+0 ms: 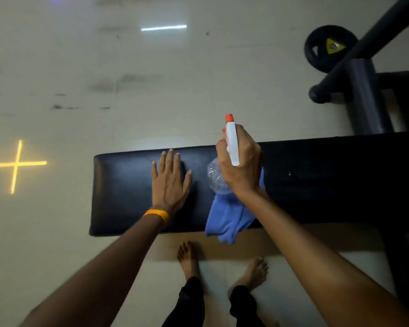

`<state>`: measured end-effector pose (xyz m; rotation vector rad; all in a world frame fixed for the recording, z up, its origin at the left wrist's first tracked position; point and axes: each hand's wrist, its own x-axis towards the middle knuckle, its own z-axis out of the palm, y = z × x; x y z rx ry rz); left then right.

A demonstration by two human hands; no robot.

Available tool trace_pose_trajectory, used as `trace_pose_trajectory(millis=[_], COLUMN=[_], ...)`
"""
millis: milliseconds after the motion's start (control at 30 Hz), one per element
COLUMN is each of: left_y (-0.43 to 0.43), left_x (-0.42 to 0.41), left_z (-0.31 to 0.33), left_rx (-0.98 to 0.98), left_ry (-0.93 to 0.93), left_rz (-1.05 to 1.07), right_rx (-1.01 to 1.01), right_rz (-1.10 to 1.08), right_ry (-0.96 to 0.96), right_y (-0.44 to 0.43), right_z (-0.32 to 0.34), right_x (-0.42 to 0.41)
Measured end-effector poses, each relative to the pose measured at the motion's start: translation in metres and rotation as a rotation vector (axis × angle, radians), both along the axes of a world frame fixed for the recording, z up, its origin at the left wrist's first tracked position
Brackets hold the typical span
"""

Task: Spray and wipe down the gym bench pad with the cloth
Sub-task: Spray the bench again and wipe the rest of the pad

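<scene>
The black gym bench pad [128, 192] stretches across the middle of the view. My left hand [169, 180] lies flat on it, fingers straight and spread. My right hand [240, 161] grips a clear spray bottle [215, 178] with a white head and orange nozzle, held over the pad with the nozzle pointing away from me. A blue cloth [229, 218] lies on the pad under my right wrist and hangs over the near edge.
The bench's dark metal frame [366, 95] and a black weight plate [326, 48] stand at the far right. My bare feet [189, 258] are on the pale floor just in front of the bench. A yellow cross of light [16, 164] marks the floor at left.
</scene>
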<state>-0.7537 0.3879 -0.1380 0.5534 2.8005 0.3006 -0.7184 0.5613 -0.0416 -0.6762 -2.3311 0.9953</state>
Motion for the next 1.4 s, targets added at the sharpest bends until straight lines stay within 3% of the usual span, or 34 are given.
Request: trace_pose_trajectory(millis=[333, 600, 733, 833, 933, 1067, 1233, 1400], left_y=[-0.059, -0.056, -0.057, -0.054, -0.036, -0.002, 0.032, 0.049], left_x=[0.012, 0.017, 0.020, 0.037, 0.065, 0.095, 0.103, 0.110], left_z=[-0.027, -0.034, -0.035, -0.027, -0.015, -0.011, -0.014, -0.004], left_rx=[-0.039, 0.012, 0.026, 0.111, 0.210, 0.273, 0.200, 0.192], left_ry=[-0.080, -0.038, -0.010, 0.154, 0.200, 0.032, -0.142, -0.156], left_rz=[0.090, 0.113, 0.141, 0.160, 0.137, 0.092, 0.036, -0.060], right_rx=[0.000, -0.102, -0.060, 0.059, 0.264, 0.542, 0.812, 0.694], right_rz=[0.265, 0.533, 0.544, 0.474, 0.617, 0.842, 0.891, 0.853], right_ry=[-0.107, -0.276, -0.278, -0.381, -0.502, -0.684, -0.554, -0.532], right_y=[-0.050, -0.015, 0.017, 0.045, 0.058, 0.059, 0.062, 0.104], right_z=[-0.037, -0.053, -0.069, -0.081, -0.094, -0.102, -0.094, -0.082], right_x=[0.000, 0.023, 0.047, 0.051, 0.039, 0.021, 0.013, 0.045])
